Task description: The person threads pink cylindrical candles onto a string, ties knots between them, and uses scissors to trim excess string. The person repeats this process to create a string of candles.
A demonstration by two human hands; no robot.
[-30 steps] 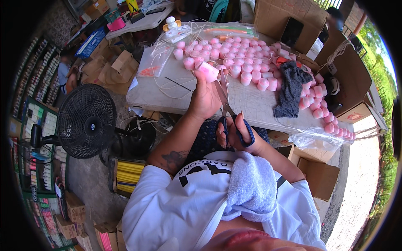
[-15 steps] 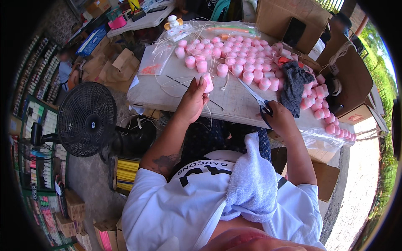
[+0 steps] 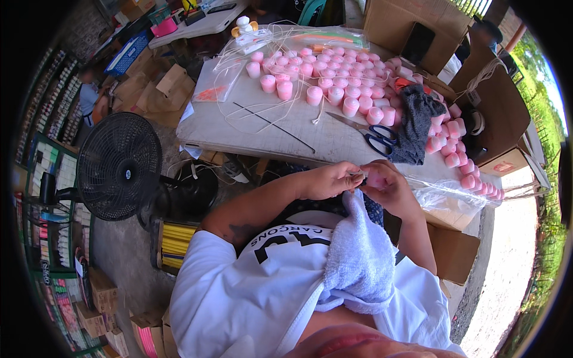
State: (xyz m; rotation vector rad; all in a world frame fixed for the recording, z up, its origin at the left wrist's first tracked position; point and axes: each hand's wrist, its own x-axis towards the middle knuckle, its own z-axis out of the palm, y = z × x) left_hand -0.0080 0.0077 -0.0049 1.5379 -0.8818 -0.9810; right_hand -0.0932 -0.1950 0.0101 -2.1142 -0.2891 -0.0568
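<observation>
Tabletop [image 3: 301, 126], 12 o'clock: matt, scuffed. Pink pieces [image 3: 351, 106], 1 o'clock: smooth, matt. Scissors [image 3: 363, 127], 2 o'clock: metal blades, plastic handles. Grey cloth [image 3: 413, 137], 2 o'clock: matt, rough. Bag [image 3: 444, 197], 3 o'clock: clear, glossy plastic. Towel [image 3: 361, 256], 5 o'clock: rough, looped cloth.

The far cylinders [image 3: 350, 107] are pink and white; the scissors [image 3: 360, 126] have dark blue handles; the cloth [image 3: 415, 122] at right is dark grey; the fan [image 3: 127, 174] at left, black; the near towel [image 3: 361, 262], white; the far-left crate [image 3: 129, 55], blue.
</observation>
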